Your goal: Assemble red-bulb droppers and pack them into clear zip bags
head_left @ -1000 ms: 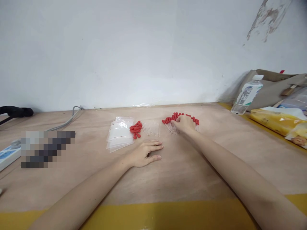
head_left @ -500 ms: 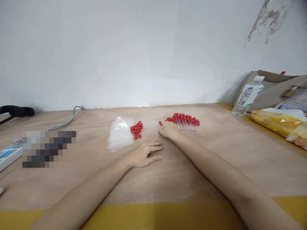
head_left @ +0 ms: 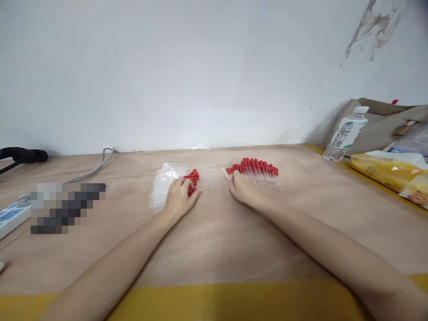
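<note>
My left hand [head_left: 179,198] lies on a small pile of red rubber caps [head_left: 191,176], fingers curled down, with red showing between them. It covers the right edge of a stack of clear plastic bags [head_left: 162,183]. My right hand [head_left: 242,187] is closed in a pinch on a thin glass tube [head_left: 226,173] that sticks out up and left. A loose row of bare glass tubes [head_left: 210,180] lies between the two hands. Just beyond my right hand is a fan of droppers with red caps [head_left: 259,171].
All this lies on a tan wooden table [head_left: 234,240] with a yellow front edge. A water bottle [head_left: 344,133], a grey bag [head_left: 384,120] and a yellow packet [head_left: 384,168] sit at the right. A power strip [head_left: 11,214] and grey cable [head_left: 96,167] lie at the left.
My left hand went from lying flat on the table up to the red caps and curled. My right hand left the dropper fan, passed over the bare tubes and now pinches one.
</note>
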Demonstrator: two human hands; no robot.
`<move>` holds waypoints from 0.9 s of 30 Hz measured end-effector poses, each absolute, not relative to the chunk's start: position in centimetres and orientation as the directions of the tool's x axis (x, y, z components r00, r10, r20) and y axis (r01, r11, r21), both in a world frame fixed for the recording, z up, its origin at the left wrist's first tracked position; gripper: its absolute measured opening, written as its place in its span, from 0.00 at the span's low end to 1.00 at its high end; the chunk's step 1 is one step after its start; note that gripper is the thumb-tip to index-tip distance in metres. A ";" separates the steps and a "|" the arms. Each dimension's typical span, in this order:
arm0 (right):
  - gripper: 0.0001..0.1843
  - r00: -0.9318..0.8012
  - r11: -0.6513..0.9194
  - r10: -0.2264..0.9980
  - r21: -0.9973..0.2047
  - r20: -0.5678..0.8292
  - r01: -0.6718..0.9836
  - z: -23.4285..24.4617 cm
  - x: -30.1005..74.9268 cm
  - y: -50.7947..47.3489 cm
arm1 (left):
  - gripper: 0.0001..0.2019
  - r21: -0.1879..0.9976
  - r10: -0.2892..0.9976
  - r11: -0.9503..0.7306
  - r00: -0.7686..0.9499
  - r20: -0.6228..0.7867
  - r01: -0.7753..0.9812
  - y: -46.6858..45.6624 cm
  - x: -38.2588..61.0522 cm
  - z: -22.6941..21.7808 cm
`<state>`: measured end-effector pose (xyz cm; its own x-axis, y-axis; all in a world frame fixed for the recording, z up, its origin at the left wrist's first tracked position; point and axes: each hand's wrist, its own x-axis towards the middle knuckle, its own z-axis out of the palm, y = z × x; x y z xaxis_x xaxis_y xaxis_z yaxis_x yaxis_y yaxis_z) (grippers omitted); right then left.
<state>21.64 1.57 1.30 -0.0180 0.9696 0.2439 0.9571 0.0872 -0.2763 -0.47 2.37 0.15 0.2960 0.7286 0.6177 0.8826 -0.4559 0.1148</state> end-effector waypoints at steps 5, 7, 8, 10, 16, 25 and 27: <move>0.12 -0.265 0.427 0.832 -0.257 0.487 0.867 -1.0 24.3 -1.1 | 0.12 0.044 0.738 -0.413 0.306 0.601 0.910 3.3 -1.0 -0.2; 0.14 -0.312 0.489 0.783 -0.221 0.538 0.844 -1.7 25.1 -1.7 | 0.11 0.026 0.728 -0.414 0.313 0.610 0.910 3.4 -0.9 -0.3; 0.14 -0.332 0.513 0.765 -0.211 0.552 0.832 -1.9 25.4 -2.0 | 0.11 0.016 0.722 -0.411 0.316 0.616 0.911 3.4 -0.9 -0.3; 0.13 -0.338 0.541 0.748 -0.230 0.572 0.809 -2.0 25.7 -2.4 | 0.10 -0.004 0.710 -0.399 0.312 0.632 0.917 3.2 -0.8 -0.1; 0.10 -0.215 0.502 0.782 -0.387 0.585 0.774 -1.7 25.9 -2.8 | 0.10 0.092 0.611 -0.525 0.300 0.732 0.846 0.8 0.1 0.9; 0.15 -0.278 0.578 0.735 -0.358 0.619 0.733 -2.2 26.2 -2.6 | 0.06 0.251 0.627 -0.760 0.575 0.525 0.600 -0.8 1.5 0.0; 0.16 -0.297 0.594 0.728 -0.352 0.618 0.724 -2.0 26.0 -2.7 | 0.07 0.257 0.642 -0.745 0.560 0.523 0.615 -0.8 1.6 0.1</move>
<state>26.04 -2.73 -1.99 -0.2972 0.7280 0.6179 0.7235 0.5939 -0.3518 1.55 -0.81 0.05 0.5600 0.6424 0.5232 0.6153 -0.7453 0.2566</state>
